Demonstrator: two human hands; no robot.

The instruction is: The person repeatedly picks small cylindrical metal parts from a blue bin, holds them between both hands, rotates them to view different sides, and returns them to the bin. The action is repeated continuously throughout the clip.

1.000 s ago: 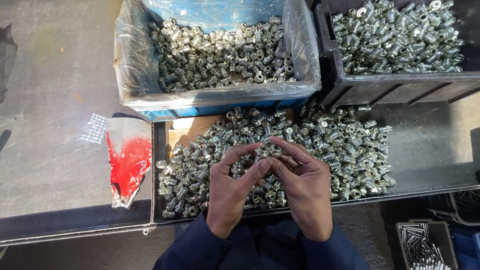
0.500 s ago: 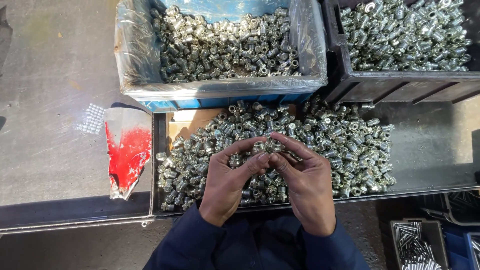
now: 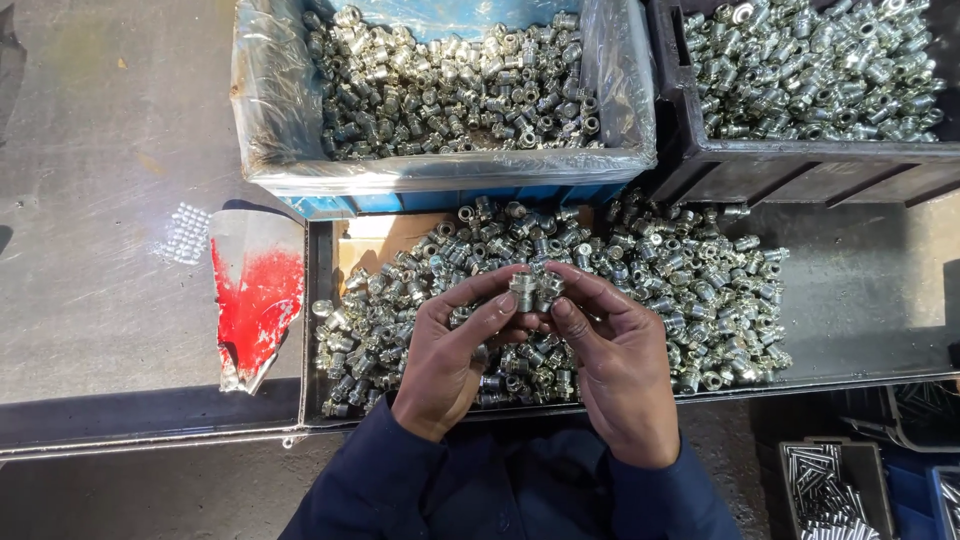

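Note:
My left hand [image 3: 455,350] and my right hand [image 3: 620,365] meet over a shallow dark tray [image 3: 860,300] heaped with small silvery metal fittings [image 3: 690,285]. Each hand pinches one fitting at the fingertips, and the two fittings [image 3: 533,290] touch side by side between my thumbs and forefingers. Dark blue sleeves cover both wrists. The pile lies right under my hands.
A blue bin lined with clear plastic [image 3: 440,170] holds more fittings behind the tray. A black crate [image 3: 800,165] of fittings stands at the back right. A red and white torn piece [image 3: 255,300] lies left of the tray. A box of thin metal pins [image 3: 825,485] sits lower right.
My hands stay together over the pile and have barely moved. The fingertips have shifted a little around the fittings they hold.

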